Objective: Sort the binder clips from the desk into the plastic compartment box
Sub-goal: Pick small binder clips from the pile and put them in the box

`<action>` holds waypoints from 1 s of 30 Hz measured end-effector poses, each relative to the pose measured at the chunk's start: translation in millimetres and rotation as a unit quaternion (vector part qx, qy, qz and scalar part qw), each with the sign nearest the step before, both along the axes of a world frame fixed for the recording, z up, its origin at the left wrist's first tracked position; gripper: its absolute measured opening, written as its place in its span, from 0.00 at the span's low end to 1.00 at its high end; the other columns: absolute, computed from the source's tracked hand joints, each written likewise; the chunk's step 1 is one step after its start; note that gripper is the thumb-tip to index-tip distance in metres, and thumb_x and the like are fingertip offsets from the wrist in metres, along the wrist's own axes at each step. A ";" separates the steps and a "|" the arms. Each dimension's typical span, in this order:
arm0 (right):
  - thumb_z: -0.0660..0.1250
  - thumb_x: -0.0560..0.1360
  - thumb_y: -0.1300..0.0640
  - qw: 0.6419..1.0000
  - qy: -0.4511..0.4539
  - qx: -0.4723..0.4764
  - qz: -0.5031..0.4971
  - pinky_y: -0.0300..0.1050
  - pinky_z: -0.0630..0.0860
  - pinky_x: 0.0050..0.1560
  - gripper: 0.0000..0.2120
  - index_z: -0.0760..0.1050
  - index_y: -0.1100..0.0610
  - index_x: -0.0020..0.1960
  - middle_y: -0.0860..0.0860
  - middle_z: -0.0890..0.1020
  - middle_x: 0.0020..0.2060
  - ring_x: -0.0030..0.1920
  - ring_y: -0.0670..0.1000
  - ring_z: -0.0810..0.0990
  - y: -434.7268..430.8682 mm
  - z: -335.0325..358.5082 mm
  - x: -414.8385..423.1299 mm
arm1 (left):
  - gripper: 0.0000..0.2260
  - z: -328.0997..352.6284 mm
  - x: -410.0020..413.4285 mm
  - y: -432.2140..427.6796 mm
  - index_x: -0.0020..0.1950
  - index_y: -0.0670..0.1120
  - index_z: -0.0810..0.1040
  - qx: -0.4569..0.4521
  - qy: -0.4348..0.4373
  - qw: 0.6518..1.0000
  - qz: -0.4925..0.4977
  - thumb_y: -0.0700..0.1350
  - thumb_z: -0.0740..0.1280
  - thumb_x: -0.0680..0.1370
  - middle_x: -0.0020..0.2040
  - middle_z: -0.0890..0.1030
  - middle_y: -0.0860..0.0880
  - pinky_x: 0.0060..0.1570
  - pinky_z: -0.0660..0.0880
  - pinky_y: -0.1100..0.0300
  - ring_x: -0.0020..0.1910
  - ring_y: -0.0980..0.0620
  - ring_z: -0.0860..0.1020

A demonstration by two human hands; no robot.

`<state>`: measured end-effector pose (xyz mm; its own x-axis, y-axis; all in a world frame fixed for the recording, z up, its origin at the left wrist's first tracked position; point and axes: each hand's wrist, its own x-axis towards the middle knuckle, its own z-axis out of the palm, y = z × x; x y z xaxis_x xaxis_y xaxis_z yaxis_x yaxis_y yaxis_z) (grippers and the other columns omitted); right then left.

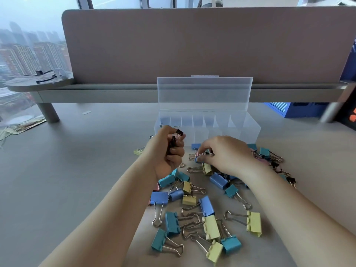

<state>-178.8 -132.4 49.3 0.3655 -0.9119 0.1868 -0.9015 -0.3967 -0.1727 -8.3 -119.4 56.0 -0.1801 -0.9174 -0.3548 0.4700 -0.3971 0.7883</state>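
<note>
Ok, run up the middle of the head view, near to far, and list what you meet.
Loose binder clips → right hand pinching a small clip → plastic compartment box → its raised lid → grey shelf → divider panel → window.

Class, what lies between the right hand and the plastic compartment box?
Head view: a small blue binder clip lies between the right hand and the compartment box.

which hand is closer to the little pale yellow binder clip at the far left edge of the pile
Left. The left hand, gripping black binder clips, is right beside the pale yellow binder clip; the right hand, pinching a small blue clip, is farther right.
</note>
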 end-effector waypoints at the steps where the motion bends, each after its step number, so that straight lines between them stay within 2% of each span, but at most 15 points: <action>1: 0.64 0.75 0.39 1.000 0.009 0.002 0.000 0.41 0.65 0.36 0.15 0.78 0.44 0.58 0.46 0.80 0.52 0.51 0.49 0.77 0.2 -2.0 2.8 | 0.08 -1.0 1.8 -0.4 0.39 0.44 0.71 0.014 0.032 0.999 -0.001 0.45 0.56 0.76 0.30 0.66 0.52 0.16 0.54 0.70 0.22 0.59 0.60; 3: 0.65 0.75 0.39 1.000 0.020 0.003 -0.008 0.42 0.66 0.40 0.16 0.77 0.44 0.59 0.46 0.80 0.54 0.54 0.50 0.77 1.1 -4.2 6.8 | 0.09 -1.8 3.2 0.0 0.39 0.44 0.71 0.028 0.073 0.997 0.003 0.44 0.54 0.76 0.30 0.68 0.51 0.15 0.56 0.71 0.21 0.58 0.62; 6: 0.66 0.75 0.41 1.000 0.023 -0.006 -0.014 0.42 0.65 0.39 0.14 0.76 0.46 0.56 0.46 0.80 0.52 0.52 0.50 0.77 3.0 -4.0 11.0 | 0.10 -1.2 3.5 0.4 0.39 0.44 0.70 0.026 0.083 0.996 0.014 0.46 0.53 0.76 0.31 0.68 0.49 0.17 0.59 0.71 0.22 0.57 0.65; 9: 0.67 0.75 0.43 1.000 0.013 -0.013 -0.005 0.43 0.65 0.39 0.10 0.76 0.46 0.53 0.46 0.79 0.49 0.51 0.50 0.77 4.3 -4.3 14.1 | 0.13 -0.8 2.7 -0.2 0.37 0.46 0.69 0.027 0.063 0.997 0.020 0.50 0.56 0.78 0.30 0.69 0.50 0.17 0.60 0.72 0.22 0.57 0.66; 12: 0.66 0.76 0.45 1.000 0.008 -0.008 0.001 0.43 0.65 0.39 0.09 0.76 0.47 0.53 0.45 0.77 0.44 0.51 0.51 0.77 5.5 -4.5 15.4 | 0.13 -1.8 2.5 -1.2 0.36 0.47 0.69 0.032 0.045 0.998 0.030 0.49 0.59 0.80 0.29 0.70 0.51 0.16 0.60 0.71 0.21 0.58 0.66; 16: 0.63 0.78 0.47 0.999 0.033 -0.026 0.022 0.43 0.67 0.39 0.07 0.76 0.49 0.51 0.47 0.79 0.46 0.49 0.52 0.78 4.7 -7.5 15.7 | 0.12 -2.9 1.5 -0.9 0.38 0.46 0.71 0.018 0.005 0.999 0.045 0.47 0.60 0.81 0.29 0.71 0.51 0.15 0.60 0.70 0.22 0.59 0.66; 20: 0.58 0.79 0.52 0.998 0.049 -0.039 0.026 0.43 0.65 0.34 0.08 0.73 0.50 0.44 0.49 0.78 0.41 0.45 0.54 0.78 1.7 -11.9 13.8 | 0.10 -2.5 -0.8 1.6 0.48 0.43 0.78 -0.043 -0.119 0.991 0.051 0.46 0.60 0.82 0.32 0.71 0.51 0.17 0.59 0.70 0.24 0.58 0.66; 21: 0.58 0.79 0.52 0.999 0.017 -0.023 0.020 0.43 0.67 0.35 0.09 0.75 0.51 0.45 0.49 0.79 0.42 0.44 0.53 0.78 1.0 -11.1 12.0 | 0.10 -3.2 -1.3 1.7 0.50 0.44 0.79 -0.061 -0.167 0.983 0.051 0.45 0.59 0.82 0.33 0.70 0.50 0.18 0.59 0.69 0.24 0.58 0.66; 23: 0.60 0.79 0.53 0.990 -0.135 0.037 -0.002 0.42 0.70 0.35 0.10 0.78 0.55 0.47 0.50 0.80 0.38 0.38 0.50 0.78 -1.7 -7.0 9.1 | 0.11 -5.2 -2.3 1.0 0.52 0.46 0.79 -0.099 -0.298 0.948 0.051 0.43 0.57 0.82 0.33 0.69 0.51 0.19 0.59 0.68 0.24 0.57 0.66; 24: 0.61 0.78 0.55 0.967 -0.241 0.079 -0.020 0.39 0.69 0.30 0.10 0.79 0.57 0.46 0.49 0.78 0.33 0.32 0.47 0.76 -4.0 -3.8 8.0 | 0.11 -7.2 -2.4 -0.4 0.51 0.47 0.80 -0.122 -0.378 0.916 0.052 0.43 0.57 0.81 0.31 0.69 0.51 0.21 0.59 0.67 0.24 0.56 0.66; 25: 0.60 0.78 0.57 0.925 -0.356 0.128 -0.039 0.37 0.65 0.24 0.10 0.79 0.59 0.44 0.48 0.74 0.29 0.25 0.45 0.70 -5.6 0.3 6.0 | 0.11 -10.1 -2.2 -1.9 0.50 0.47 0.81 -0.149 -0.453 0.878 0.052 0.44 0.59 0.81 0.29 0.70 0.52 0.23 0.60 0.66 0.24 0.55 0.66; 26: 0.60 0.78 0.58 0.861 -0.470 0.186 -0.054 0.35 0.59 0.21 0.11 0.77 0.60 0.42 0.48 0.70 0.28 0.22 0.45 0.65 -6.5 4.9 4.0 | 0.10 -12.8 -1.7 -2.6 0.50 0.47 0.81 -0.177 -0.516 0.837 0.049 0.47 0.61 0.80 0.28 0.71 0.52 0.25 0.62 0.65 0.24 0.55 0.67; 28: 0.58 0.77 0.59 0.695 -0.648 0.304 -0.061 0.34 0.52 0.19 0.11 0.72 0.59 0.38 0.49 0.68 0.28 0.21 0.45 0.60 -7.3 12.1 -1.3 | 0.09 -17.9 0.1 -2.4 0.49 0.49 0.81 -0.217 -0.608 0.763 0.038 0.53 0.66 0.78 0.33 0.75 0.54 0.32 0.69 0.63 0.32 0.55 0.73; 29: 0.57 0.77 0.59 0.621 -0.700 0.349 -0.056 0.34 0.52 0.20 0.11 0.70 0.59 0.37 0.50 0.68 0.28 0.21 0.45 0.61 -7.5 14.3 -4.5 | 0.09 -19.2 0.6 -1.5 0.50 0.51 0.81 -0.223 -0.646 0.730 0.033 0.54 0.67 0.76 0.37 0.77 0.54 0.37 0.73 0.61 0.37 0.54 0.75; 30: 0.56 0.75 0.59 0.564 -0.733 0.377 -0.050 0.32 0.52 0.19 0.10 0.70 0.58 0.36 0.50 0.69 0.28 0.21 0.45 0.61 -7.6 15.0 -7.0 | 0.08 -19.7 0.0 -0.7 0.51 0.53 0.80 -0.224 -0.677 0.700 0.026 0.55 0.68 0.76 0.40 0.77 0.55 0.41 0.75 0.60 0.42 0.53 0.77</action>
